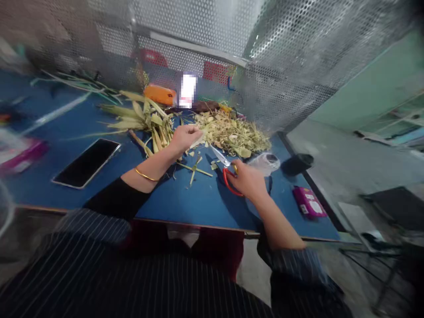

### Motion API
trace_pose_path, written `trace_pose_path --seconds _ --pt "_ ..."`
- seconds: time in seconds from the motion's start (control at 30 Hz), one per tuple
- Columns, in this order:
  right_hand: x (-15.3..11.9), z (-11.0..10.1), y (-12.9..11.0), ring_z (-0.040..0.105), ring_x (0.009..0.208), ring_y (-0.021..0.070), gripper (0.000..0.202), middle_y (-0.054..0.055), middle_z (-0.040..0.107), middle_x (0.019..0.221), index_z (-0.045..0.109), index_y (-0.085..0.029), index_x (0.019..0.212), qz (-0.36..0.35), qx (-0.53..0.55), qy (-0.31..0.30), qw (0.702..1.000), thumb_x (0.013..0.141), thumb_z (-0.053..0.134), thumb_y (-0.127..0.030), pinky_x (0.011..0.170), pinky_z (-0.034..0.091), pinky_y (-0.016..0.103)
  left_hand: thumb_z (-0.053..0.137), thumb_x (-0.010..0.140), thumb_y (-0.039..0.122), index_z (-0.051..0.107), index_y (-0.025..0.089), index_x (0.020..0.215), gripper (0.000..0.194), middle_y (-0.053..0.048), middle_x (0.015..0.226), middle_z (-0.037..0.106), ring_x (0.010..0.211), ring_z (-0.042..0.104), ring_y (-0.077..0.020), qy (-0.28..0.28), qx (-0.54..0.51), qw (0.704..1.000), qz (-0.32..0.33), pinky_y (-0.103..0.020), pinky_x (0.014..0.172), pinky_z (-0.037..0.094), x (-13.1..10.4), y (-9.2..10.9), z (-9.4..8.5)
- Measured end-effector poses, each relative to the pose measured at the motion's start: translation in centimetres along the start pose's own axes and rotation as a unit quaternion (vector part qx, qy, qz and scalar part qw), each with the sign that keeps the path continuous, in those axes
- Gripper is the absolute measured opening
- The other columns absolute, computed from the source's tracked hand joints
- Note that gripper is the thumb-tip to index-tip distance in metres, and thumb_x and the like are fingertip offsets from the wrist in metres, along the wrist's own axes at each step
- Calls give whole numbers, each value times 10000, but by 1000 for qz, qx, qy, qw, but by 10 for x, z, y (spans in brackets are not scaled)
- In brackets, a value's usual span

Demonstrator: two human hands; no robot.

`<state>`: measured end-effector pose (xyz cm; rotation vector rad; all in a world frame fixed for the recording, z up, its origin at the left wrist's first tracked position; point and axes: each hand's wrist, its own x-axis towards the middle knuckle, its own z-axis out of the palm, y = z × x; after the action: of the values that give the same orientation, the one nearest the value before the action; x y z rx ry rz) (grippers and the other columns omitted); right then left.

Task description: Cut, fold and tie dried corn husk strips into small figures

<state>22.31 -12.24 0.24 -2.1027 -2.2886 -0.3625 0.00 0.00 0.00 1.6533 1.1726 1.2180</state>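
My right hand holds red-handled scissors, their blades pointing up and left towards my left hand. The fingers of my left hand are pinched on a pale piece of husk. Beyond and to the right of it lies a heap of cut, pale green and yellow scraps. A bundle of longer dried husks rests to the left, partly behind my left wrist. Crossed green strips lie on the blue table between my hands.
A black phone lies at the left. An orange object and a lit screen are at the back by a perforated metal panel. Clear plastic, a dark cup and a purple packet sit at the right.
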Motion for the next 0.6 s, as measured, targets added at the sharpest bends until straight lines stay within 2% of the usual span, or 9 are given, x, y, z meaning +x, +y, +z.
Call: trace_pose_path --seconds 0.13,0.23,0.3,0.33,0.4,0.43,0.47,0.53,0.6 --pt "-15 1 -3 687 761 263 368 123 712 909 613 -177 1105 8 -38 -59 998 907 456 -444 579 369 303 551 793 302 561 165 582 253 21 549 486 567 426 -104 16 80 994 72 -242 560 297 0 6 -3" --pt "-13 -14 -4 671 759 265 342 154 679 931 683 -158 952 -23 -40 -74 996 896 475 -423 576 384 311 558 801 316 633 156 623 251 6 579 551 576 453 -111 10 137 985 105 -252 565 296 -4 14 -4" --pt "-2 -27 -8 660 825 273 350 153 670 982 695 -164 993 -43 10 -16 999 887 506 -439 604 409 319 575 797 338 679 151 656 257 -3 599 588 576 470 -114 -3 170 978 121 -257 572 299 -8 20 -3" --pt "7 -34 -10 653 872 264 373 137 667 1043 668 -184 1102 -46 59 41 996 891 511 -449 630 422 315 585 793 346 697 152 668 257 -7 604 602 577 479 -117 -13 184 974 129 -259 573 299 -10 23 -3" --pt "29 -42 -17 639 930 248 481 133 652 1143 588 -186 1255 -40 152 148 976 879 543 -483 695 440 316 602 782 345 723 160 691 239 -12 614 626 582 498 -122 -36 206 967 143 -261 571 296 -15 29 -1" --pt "39 -43 -21 630 962 254 475 133 655 1151 593 -182 1251 -46 175 166 969 874 560 -469 713 437 316 606 778 336 732 166 699 226 -13 618 637 584 507 -124 -48 214 965 147 -261 569 295 -17 31 0" --pt "49 -42 -24 630 941 250 420 126 677 1103 627 -178 1196 -61 195 159 966 873 568 -440 706 428 311 607 775 326 738 172 705 214 -15 626 649 590 519 -126 -57 220 962 150 -261 568 297 -18 33 1" --pt "63 -35 -29 633 795 209 266 71 715 878 697 -190 983 -88 257 103 957 880 560 -394 653 401 286 619 762 316 745 180 721 190 -21 654 674 614 552 -133 -65 222 961 151 -257 574 313 -19 34 0" --pt "70 -24 -30 611 669 166 218 24 690 702 684 -195 781 -101 328 65 937 875 561 -348 620 387 265 657 725 314 747 177 741 164 -25 670 691 640 587 -140 -81 200 967 138 -250 584 342 -17 33 -3"
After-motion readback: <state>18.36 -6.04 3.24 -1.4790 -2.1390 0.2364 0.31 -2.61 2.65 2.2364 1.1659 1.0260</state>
